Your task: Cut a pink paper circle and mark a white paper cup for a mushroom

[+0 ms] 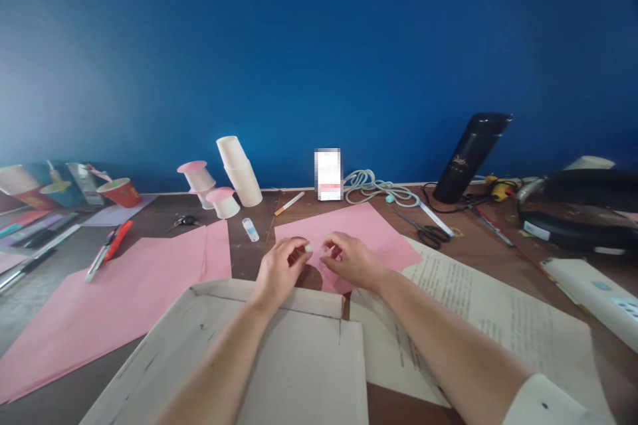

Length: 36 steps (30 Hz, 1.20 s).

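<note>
My left hand (283, 271) has its thumb and fingers pinched around a small white piece (308, 248), too small to name. Facing it, a short gap away, my right hand (353, 260) is also pinched, with a tiny pale bit at its fingertips that I cannot make out. Both hands are over the near left part of a pink paper sheet (369, 229). Under my left forearm lies a white cardboard panel (309, 365) with folded edges and pen marks. A small clear tube with a blue label (250, 230) lies to the left of my hands.
Pink sheets (144, 279) with a red utility knife (109, 249) lie left. White paper cups (239, 172) and pink-topped cup pieces (222, 202) stand behind. A phone (329, 174), cable (373, 186), scissors (426, 232), black bottle (471, 159) and printed sheet (498, 312) are right.
</note>
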Each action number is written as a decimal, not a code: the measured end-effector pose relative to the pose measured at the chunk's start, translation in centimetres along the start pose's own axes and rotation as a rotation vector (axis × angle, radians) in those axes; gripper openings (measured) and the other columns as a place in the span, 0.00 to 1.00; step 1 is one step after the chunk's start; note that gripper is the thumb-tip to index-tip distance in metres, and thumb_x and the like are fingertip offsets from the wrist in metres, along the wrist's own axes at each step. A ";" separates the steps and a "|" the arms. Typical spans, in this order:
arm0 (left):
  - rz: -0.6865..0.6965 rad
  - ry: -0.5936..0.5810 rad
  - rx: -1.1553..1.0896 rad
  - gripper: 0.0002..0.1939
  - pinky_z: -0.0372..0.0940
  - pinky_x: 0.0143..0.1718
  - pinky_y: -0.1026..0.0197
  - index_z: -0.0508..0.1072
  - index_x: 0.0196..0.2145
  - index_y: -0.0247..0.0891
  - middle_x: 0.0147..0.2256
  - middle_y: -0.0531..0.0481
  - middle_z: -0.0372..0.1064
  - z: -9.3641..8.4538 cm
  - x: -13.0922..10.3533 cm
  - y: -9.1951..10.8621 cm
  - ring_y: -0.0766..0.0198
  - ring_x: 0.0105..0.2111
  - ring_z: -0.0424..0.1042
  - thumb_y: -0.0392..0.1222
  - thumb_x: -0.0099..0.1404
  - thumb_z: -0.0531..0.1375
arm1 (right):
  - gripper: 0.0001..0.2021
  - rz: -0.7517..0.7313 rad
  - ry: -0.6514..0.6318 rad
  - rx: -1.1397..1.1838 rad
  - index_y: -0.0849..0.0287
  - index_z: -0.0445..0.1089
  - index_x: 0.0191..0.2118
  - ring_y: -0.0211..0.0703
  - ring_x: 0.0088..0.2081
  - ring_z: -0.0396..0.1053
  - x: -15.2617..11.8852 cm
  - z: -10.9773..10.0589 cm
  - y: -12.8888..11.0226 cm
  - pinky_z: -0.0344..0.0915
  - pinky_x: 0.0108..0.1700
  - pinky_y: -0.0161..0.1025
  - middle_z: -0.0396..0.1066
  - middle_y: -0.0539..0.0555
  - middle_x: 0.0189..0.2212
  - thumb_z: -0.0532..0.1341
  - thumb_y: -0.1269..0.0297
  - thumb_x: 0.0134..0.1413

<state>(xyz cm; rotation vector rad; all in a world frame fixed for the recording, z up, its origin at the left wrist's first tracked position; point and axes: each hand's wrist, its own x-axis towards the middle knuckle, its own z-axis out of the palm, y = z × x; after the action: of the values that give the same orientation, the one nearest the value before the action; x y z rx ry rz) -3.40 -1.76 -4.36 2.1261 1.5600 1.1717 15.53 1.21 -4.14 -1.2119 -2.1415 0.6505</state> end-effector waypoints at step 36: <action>0.049 -0.118 -0.033 0.12 0.65 0.42 0.62 0.76 0.42 0.46 0.39 0.51 0.74 -0.4 0.1 -0.2 0.62 0.40 0.72 0.45 0.63 0.57 | 0.15 -0.245 -0.021 -0.043 0.50 0.65 0.53 0.45 0.42 0.67 0.0 0.9 0.8 0.66 0.43 0.45 0.70 0.56 0.38 0.53 0.62 0.62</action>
<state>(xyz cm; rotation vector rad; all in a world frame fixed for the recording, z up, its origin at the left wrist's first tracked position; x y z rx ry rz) -3.80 -1.70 -4.19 2.1809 1.4364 1.0580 15.34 1.50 -5.30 -0.9462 -2.2846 0.5139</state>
